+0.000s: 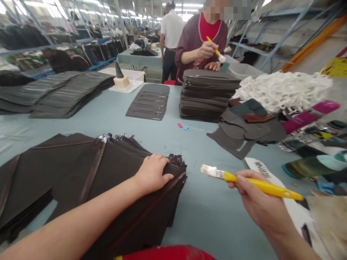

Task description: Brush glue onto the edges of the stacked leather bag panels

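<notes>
My left hand lies with its fingers spread on a fanned stack of dark fabric pieces, close to the stack's right corner. Brown strips run across these pieces, and some edges show a wet white smear. In my right hand is a paintbrush with a yellow handle, gripped between thumb and fingers. Its bristles are coated in white and point left, above the blue-green table, apart from the fabric.
Opposite stands a co-worker with another brush, behind a tall stack of dark panels. More slotted panels lie at the left. A glue bottle, scraps, white cords and a drink bottle surround the work area.
</notes>
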A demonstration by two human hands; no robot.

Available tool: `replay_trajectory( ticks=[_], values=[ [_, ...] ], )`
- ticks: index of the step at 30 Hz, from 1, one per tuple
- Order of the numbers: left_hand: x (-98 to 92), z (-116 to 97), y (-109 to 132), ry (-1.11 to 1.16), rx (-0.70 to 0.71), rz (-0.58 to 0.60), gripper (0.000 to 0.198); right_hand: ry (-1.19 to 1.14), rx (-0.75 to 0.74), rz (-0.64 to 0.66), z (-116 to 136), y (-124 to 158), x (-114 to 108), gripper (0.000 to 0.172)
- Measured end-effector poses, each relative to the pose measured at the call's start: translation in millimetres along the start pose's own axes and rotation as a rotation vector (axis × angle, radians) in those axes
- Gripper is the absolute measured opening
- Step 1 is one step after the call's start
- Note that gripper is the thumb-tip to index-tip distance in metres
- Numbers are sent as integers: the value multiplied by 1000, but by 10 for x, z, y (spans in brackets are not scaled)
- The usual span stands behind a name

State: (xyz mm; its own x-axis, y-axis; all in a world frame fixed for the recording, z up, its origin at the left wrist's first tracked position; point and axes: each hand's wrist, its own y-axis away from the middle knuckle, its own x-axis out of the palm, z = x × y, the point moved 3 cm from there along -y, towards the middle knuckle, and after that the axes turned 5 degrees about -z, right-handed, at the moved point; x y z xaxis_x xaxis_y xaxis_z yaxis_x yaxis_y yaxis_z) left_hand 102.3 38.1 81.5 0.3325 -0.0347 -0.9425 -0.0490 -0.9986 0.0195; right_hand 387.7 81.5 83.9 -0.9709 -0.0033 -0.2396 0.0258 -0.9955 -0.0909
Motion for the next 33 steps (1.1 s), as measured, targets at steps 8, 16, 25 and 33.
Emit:
replay_trajectory(
  ticks=[8,16,25,33],
  values=[
    [23,76,28,42,-25,4,39,197,73,178,238,0,717,22],
    [-27,-54,30,28,140,15,34,193,51,220,218,-17,695,23],
    [-73,-99,-55,12,151,54,29,177,3,246,223,-17,669,21],
    [-143,-115,-133,145,61,74,16,-459,271,-20,106,-234,570,19]
  ],
)
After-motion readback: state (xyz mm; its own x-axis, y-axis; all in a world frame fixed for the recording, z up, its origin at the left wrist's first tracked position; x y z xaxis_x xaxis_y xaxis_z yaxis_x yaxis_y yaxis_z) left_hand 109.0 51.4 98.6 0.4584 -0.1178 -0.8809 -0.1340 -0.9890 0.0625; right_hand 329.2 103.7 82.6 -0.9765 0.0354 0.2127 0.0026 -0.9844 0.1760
